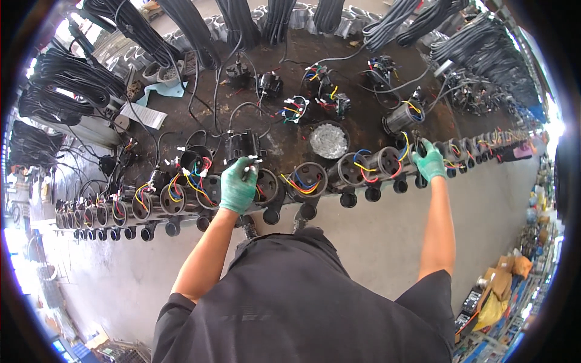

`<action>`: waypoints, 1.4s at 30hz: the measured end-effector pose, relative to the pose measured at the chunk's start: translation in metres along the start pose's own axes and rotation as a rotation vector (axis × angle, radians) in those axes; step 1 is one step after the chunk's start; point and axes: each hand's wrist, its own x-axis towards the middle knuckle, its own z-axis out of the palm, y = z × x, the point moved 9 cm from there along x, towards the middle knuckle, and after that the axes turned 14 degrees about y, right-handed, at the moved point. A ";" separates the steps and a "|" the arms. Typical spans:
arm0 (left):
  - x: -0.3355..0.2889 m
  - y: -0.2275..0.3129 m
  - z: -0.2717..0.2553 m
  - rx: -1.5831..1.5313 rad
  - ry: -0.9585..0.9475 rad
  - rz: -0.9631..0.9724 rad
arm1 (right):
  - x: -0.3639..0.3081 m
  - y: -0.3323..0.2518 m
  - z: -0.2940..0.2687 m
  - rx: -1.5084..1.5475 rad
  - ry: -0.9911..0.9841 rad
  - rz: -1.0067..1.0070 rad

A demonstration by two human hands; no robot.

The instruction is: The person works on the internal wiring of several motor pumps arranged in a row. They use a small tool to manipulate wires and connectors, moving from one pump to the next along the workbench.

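My left hand (pixel 237 186), in a green glove, is closed with small white wire caps (pixel 252 161) poking out at its fingertips. Just beyond it, a black motor part (pixel 242 145) stands on the dark workbench (pixel 284 91). A row of grey cylindrical housings (pixel 310 179) with red, yellow and blue wires coming out lines the near edge. Further right, my right hand (pixel 430 161), gloved in green too, is curled around something dark, mostly hidden by the fingers, beside a grey cylinder (pixel 402 118) lying on its side.
A round bowl (pixel 328 140) of small whitish pieces sits mid-bench. Wired black parts (pixel 269 85) lie behind it. Bundles of black cable (pixel 241 24) line the far side, with more coils (pixel 66 85) at left. Cardboard boxes (pixel 497 281) stand at lower right.
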 end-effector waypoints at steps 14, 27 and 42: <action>0.003 -0.012 0.014 0.158 0.088 0.019 | 0.001 -0.247 0.099 -0.058 -0.669 -0.940; 0.003 -0.013 0.009 0.338 0.115 -0.119 | 0.033 -0.170 0.240 -0.666 -1.005 -0.910; 0.010 -0.016 0.025 0.309 0.034 -0.077 | 0.037 -0.473 0.108 0.766 -0.491 -0.426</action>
